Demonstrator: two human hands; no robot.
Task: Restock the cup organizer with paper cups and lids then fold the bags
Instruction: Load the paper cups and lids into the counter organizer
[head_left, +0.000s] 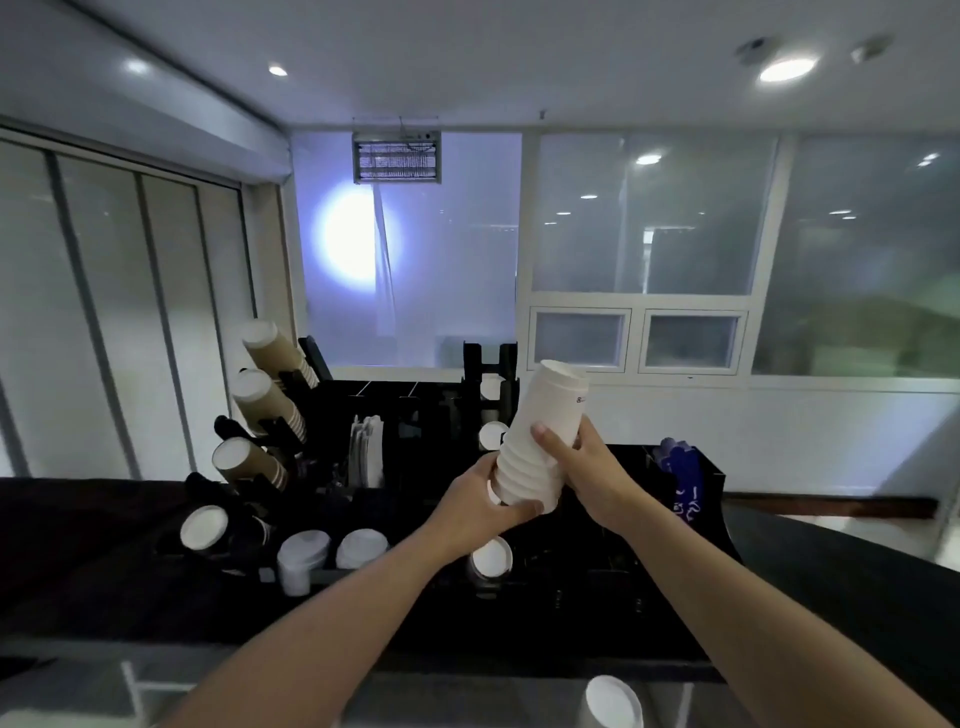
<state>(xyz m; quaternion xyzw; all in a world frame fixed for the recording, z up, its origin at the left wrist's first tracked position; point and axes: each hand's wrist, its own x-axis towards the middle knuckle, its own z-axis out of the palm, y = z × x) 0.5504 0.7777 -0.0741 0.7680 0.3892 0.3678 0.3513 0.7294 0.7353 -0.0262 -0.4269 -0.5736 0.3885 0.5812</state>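
Hands, left hand (485, 506) cupping the rim end and right hand (584, 467) with fingers wrapped round the middle, hold a white paper cup stack (540, 441), its small printed mark unreadable, tilted above the black cup organizer (415, 499) on the dark bench (857, 582), open air beyond.

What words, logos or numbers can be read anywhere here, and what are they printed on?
None can be read.
Small dark mark near the top of the white cup stack held in both hands: too small and blurred.
White lettering on the blue packets in the black holder on the right: blurred, illegible.
Brown cups on the organizer's left: no print visible.
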